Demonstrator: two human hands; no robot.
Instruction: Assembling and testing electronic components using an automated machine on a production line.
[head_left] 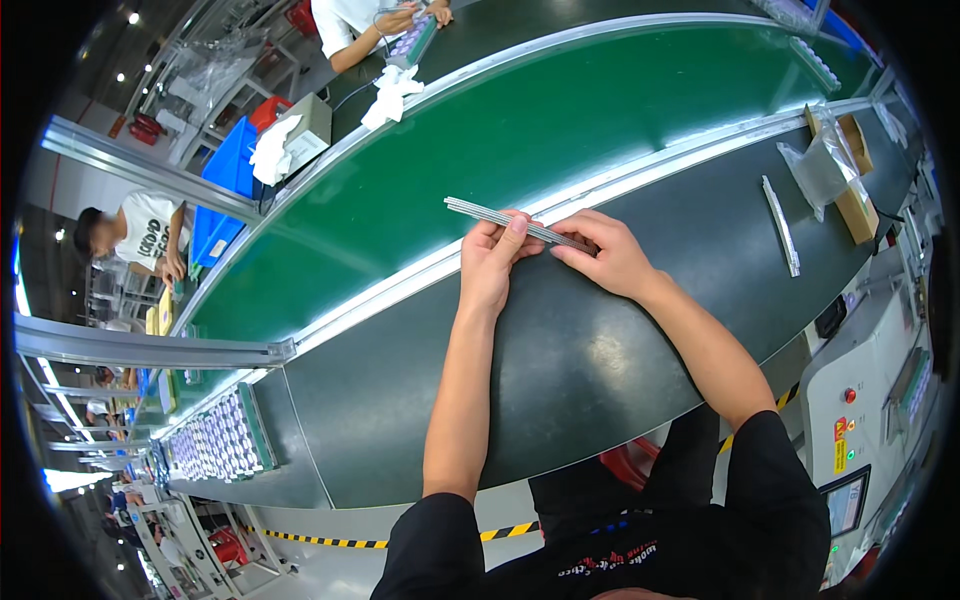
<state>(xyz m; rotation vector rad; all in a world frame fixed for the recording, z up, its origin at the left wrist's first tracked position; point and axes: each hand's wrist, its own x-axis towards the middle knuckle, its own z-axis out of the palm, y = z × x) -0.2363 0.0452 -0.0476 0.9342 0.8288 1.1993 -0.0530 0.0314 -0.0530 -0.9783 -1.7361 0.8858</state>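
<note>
Both of my hands hold a small bundle of thin, silvery metal-looking strips (pixel 477 210) above the far edge of the dark worktop. My left hand (pixel 492 258) grips the bundle near its middle, with the thumb on top. At the bundle's right end, the fingers of my right hand (pixel 607 255) are closed around it. The left end sticks out free, pointing up and to the left over the green conveyor belt. How many strips there are I cannot tell.
A similar pale strip (pixel 780 226) lies on the worktop (pixel 600 350) to the right, near a cardboard box (pixel 855 205) with clear plastic. Beyond runs the green belt (pixel 640 110). A tray of round cells (pixel 215 440) stands left. Across the belt, a person (pixel 365 25) works.
</note>
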